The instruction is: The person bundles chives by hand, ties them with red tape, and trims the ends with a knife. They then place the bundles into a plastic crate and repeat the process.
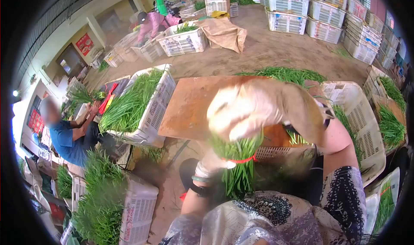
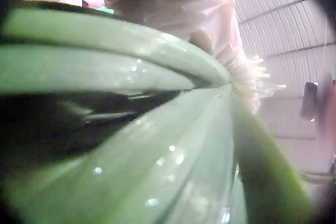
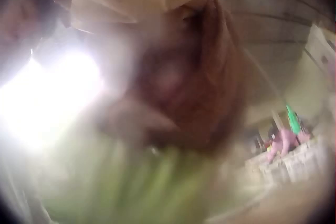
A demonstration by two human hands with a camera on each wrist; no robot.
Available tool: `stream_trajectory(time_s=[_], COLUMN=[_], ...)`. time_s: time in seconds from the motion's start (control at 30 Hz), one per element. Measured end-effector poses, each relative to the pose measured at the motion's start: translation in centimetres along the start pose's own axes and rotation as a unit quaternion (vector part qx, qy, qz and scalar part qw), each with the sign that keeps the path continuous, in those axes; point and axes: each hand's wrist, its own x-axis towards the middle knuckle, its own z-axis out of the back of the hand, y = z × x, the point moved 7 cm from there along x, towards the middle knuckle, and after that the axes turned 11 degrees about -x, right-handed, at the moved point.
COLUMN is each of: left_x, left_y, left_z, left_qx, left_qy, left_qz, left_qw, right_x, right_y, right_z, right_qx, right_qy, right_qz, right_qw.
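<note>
A bunch of long-leaved greens hangs in front of the person's lap, leaf ends down, with a red tie round it. My gloved left hand grips the bunch from the left near the tie. In the left wrist view, wet leaves fan out close to the camera below the pale glove. My right hand, in a loose pale glove, is blurred over the upper end of the bunch and overlaps it. In the right wrist view the glove sits just above blurred greens; I cannot tell how its fingers lie.
Beyond the hands is a brown board, with loose greens along its far edge. White crates of greens stand left and front left; another crate is at right. A person in blue sits at left.
</note>
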Motion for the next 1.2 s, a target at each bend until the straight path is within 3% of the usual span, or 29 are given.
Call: stream_trajectory(time_s=[0.03,0.13,0.17,0.23,0.33,0.43,0.5,0.57,0.67,0.73,0.77,0.8,0.83,0.87,0.97,1.0,1.13,1.2], left_x=[0.0,-0.5,-0.7,-2.0,-3.0,-3.3,-3.3,-2.9,-1.9,-0.9,-0.6,-0.4,0.0,0.3,-0.8,-0.7,-0.2,0.2], left_y=[-0.3,0.5,0.7,-1.8,-1.1,-0.6,-0.5,-0.1,0.4,0.6,0.7,0.7,1.7,2.7,1.1,1.6,1.5,1.2], left_z=[-0.3,0.5,1.1,-1.1,0.8,1.6,1.8,1.8,1.6,2.2,2.3,2.5,3.0,3.6,3.0,2.6,0.8,0.6], left_qx=[-0.014,-0.01,-0.003,-0.066,-0.108,-0.17,-0.218,-0.279,-0.371,-0.323,-0.281,-0.239,-0.275,-0.311,-0.057,-0.08,-0.107,-0.083], left_qy=[-0.007,-0.007,-0.019,-0.041,0.008,-0.002,-0.008,-0.013,-0.018,-0.019,-0.037,-0.055,-0.068,-0.085,-0.072,-0.061,-0.028,-0.012], left_qz=[-0.015,-0.026,-0.042,-0.063,-0.084,-0.079,-0.079,-0.078,-0.084,-0.085,-0.08,-0.073,-0.028,0.017,-0.066,-0.028,-0.014,0.001], left_qw=[1.0,1.0,0.999,0.995,0.991,0.982,0.973,0.957,0.925,0.942,0.956,0.967,0.959,0.946,0.994,0.995,0.994,0.996], right_x=[-0.3,-2.6,-4.6,-4.5,-6.6,-13.2,-15.8,-12.6,-8.2,-6.5,-5.7,-4.1,-2.6,-1.8,-1.5,-1.4,0.3,0.1], right_y=[0.0,-12.3,-17.5,-16.3,-17.9,-24.1,-26.4,-21.4,-13.7,-9.1,-5.5,-1.8,0.3,4.4,0.4,-0.4,0.7,1.3], right_z=[-1.3,-3.3,-3.4,-1.0,-1.4,-3.7,-5.9,-5.9,-5.1,-4.0,-3.0,-2.8,-5.0,-5.6,-3.1,-2.5,2.2,0.4], right_qx=[0.051,-0.228,-0.268,-0.232,-0.136,-0.09,0.037,0.036,-0.051,0.061,-0.132,-0.267,-0.339,-0.275,-0.346,-0.338,-0.133,0.051], right_qy=[0.058,-0.021,0.033,-0.015,-0.087,-0.108,-0.118,-0.083,-0.078,-0.259,-0.283,-0.248,-0.092,-0.048,-0.053,-0.051,-0.028,-0.01], right_qz=[-0.07,-0.076,-0.285,-0.295,-0.348,-0.457,-0.521,-0.397,-0.239,-0.261,-0.224,-0.153,-0.102,0.056,0.109,0.108,0.016,0.075], right_qw=[0.995,0.97,0.92,0.927,0.924,0.878,0.845,0.913,0.967,0.928,0.923,0.919,0.931,0.959,0.931,0.933,0.991,0.996])
